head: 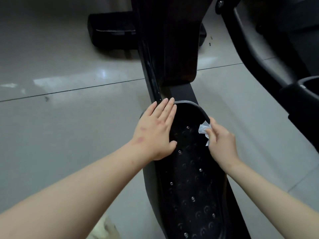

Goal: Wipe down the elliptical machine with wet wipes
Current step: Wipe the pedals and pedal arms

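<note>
Pedal (pixel 189 187) deck: near half open from above. Far half crowded: L hand (pixel 155 131) lies flat on left rim, R hand (pixel 222 144) pinches wipe (pixel 203 129) at right rim; narrow gap betw. them. Beyond pedal tip, housing (pixel 176 49) blocks fwd travel. Floor (pixel 69 126) left of pedal: wide, open. Right: floor strip, then frame arm (pixel 255 54) bounds it.

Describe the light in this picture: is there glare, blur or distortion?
Head view: dim, soft light; pale glare patches on the glossy floor; the black pedal loses detail in shadow; the wide lens slightly bows the tile joint; the wipe looks fairly sharp.
</note>
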